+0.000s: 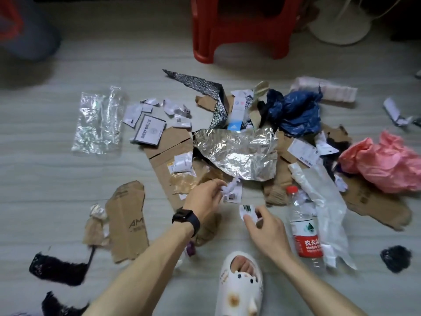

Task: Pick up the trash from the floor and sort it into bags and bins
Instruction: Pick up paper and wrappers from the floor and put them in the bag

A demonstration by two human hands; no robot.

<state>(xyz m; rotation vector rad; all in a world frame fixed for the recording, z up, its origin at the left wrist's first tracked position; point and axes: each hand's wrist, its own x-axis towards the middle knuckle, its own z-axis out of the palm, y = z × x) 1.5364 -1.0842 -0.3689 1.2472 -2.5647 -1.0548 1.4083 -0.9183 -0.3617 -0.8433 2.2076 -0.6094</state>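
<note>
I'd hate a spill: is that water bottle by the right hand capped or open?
Capped: the red cap sits on the neck of the water bottle. Whether water is left inside, I cannot tell.

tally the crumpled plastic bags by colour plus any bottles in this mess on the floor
pink plastic bag: 1
dark blue plastic bag: 1
water bottle: 1
total: 3
</note>
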